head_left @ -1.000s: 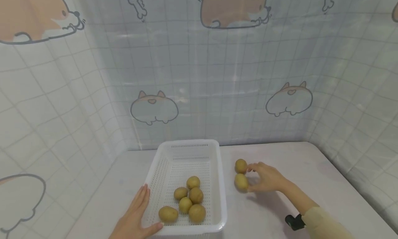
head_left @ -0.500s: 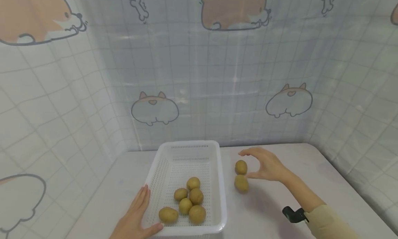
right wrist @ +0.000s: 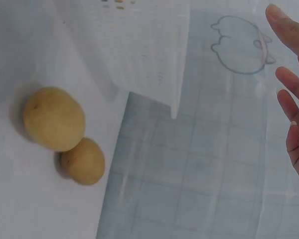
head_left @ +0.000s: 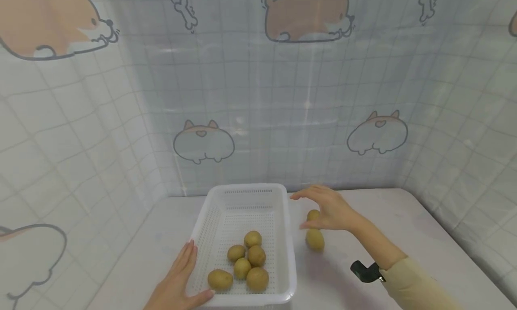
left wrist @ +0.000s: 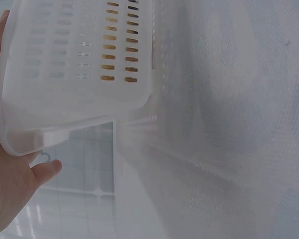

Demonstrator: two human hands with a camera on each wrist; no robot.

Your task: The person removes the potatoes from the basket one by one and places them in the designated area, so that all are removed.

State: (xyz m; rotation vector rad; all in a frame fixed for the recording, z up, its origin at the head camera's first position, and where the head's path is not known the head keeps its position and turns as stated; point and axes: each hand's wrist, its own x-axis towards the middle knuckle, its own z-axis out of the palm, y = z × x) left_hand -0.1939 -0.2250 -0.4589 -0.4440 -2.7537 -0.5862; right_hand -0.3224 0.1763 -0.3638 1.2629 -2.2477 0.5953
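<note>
A white perforated plastic basket [head_left: 288,238] stands on the table with several small yellow-brown potatoes [head_left: 247,260] at its near end. My left hand [head_left: 183,274] rests flat against its front left corner, fingers straight along the side wall [left wrist: 74,74] and thumb [left wrist: 45,169] under the rim. Two more potatoes lie on the table right of the basket: a near one [head_left: 314,239] [right wrist: 54,118] and a far one [head_left: 312,215] [right wrist: 82,161], half hidden in the head view. My right hand [head_left: 303,211] hovers over them with spread fingers [right wrist: 291,89] and holds nothing.
The pale table [head_left: 404,229] is closed in at the back and both sides by a tiled curtain with cartoon dogs [head_left: 375,130]. A black wrist mount [head_left: 365,271] sits on my right forearm. The basket's far end [head_left: 246,211] holds nothing.
My right hand has let go of the near potato, risen and drifted left towards the basket with its fingers spread. Both loose potatoes stay on the table. The left hand has not moved.
</note>
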